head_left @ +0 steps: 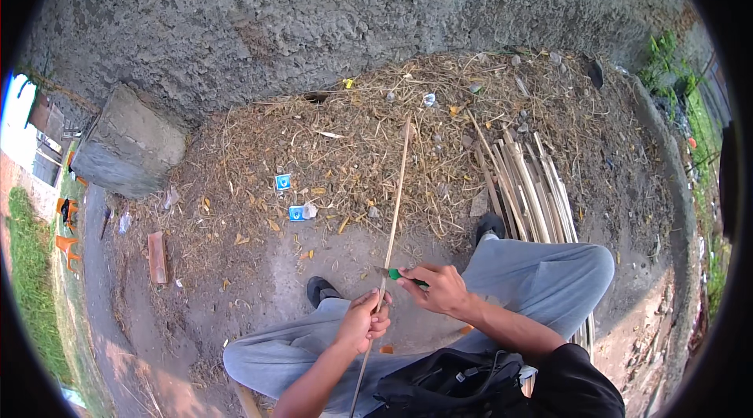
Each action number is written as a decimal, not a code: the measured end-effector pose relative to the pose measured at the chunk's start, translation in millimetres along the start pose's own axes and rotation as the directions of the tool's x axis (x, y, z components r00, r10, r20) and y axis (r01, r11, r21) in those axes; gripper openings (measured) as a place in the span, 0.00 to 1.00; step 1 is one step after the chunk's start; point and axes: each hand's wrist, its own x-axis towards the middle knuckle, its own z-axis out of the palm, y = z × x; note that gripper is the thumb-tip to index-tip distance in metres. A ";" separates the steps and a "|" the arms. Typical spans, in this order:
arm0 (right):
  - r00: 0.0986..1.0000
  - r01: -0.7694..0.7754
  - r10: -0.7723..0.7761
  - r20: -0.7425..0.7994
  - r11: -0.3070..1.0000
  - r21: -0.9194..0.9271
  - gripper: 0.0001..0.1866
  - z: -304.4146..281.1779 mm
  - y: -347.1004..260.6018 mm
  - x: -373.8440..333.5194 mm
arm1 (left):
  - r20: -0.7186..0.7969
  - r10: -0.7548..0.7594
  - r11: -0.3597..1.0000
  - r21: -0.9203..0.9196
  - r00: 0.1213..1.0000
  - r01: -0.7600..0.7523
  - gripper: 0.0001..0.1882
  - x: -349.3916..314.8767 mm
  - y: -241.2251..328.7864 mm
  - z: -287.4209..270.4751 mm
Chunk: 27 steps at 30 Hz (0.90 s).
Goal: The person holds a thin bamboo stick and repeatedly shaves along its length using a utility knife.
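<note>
A long, thin pale strip, apparently split bamboo [398, 194], runs from near my lap out over the littered ground. My left hand [364, 322] is wrapped round it between my knees. In my right hand [436, 289] is a knife with a green handle [395, 274]. Its short blade meets the strip just beyond my left hand, pointing left across it. A bundle of similar strips [533, 190] lies on the ground by my right foot, passing under my right leg.
Dry shavings and straw cover the ground up to a rough grey wall [329, 18]. A concrete block [132, 142] stands at the far left, with a reddish brick [158, 257] nearer. Two blue packets [298, 212] lie left of the strip. A black bag [455, 383] rests at my lap.
</note>
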 end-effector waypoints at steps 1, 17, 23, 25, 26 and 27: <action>0.999 0.039 -0.040 -0.033 0.998 -0.040 0.08 -2.1 0.1 0.9 | -0.001 0.000 1.000 -0.002 1.000 0.000 0.18 -1.3 0.1 -0.4; 0.991 0.066 -0.087 -0.105 0.980 -0.189 0.09 3.7 1.4 21.0 | -0.200 0.142 0.978 0.181 0.969 -0.106 0.17 -12.5 -3.1 19.4; 0.992 0.039 -0.066 -0.110 0.973 -0.227 0.09 4.4 5.5 22.7 | -0.211 0.114 0.982 0.173 0.971 -0.078 0.16 -13.5 0.2 21.0; 0.987 0.063 -0.084 -0.137 0.986 -0.156 0.09 1.9 1.1 21.3 | -0.194 0.099 0.985 0.160 0.976 -0.068 0.16 -18.6 4.4 21.6; 0.987 0.063 -0.085 -0.140 0.986 -0.155 0.09 -1.1 -1.2 21.6 | -0.157 0.086 0.989 0.134 0.984 -0.065 0.16 -21.2 5.2 22.0; 0.990 0.062 -0.082 -0.119 0.984 -0.165 0.09 -6.5 -3.4 20.4 | -0.117 0.071 0.993 0.105 0.991 -0.059 0.16 -22.6 4.3 23.2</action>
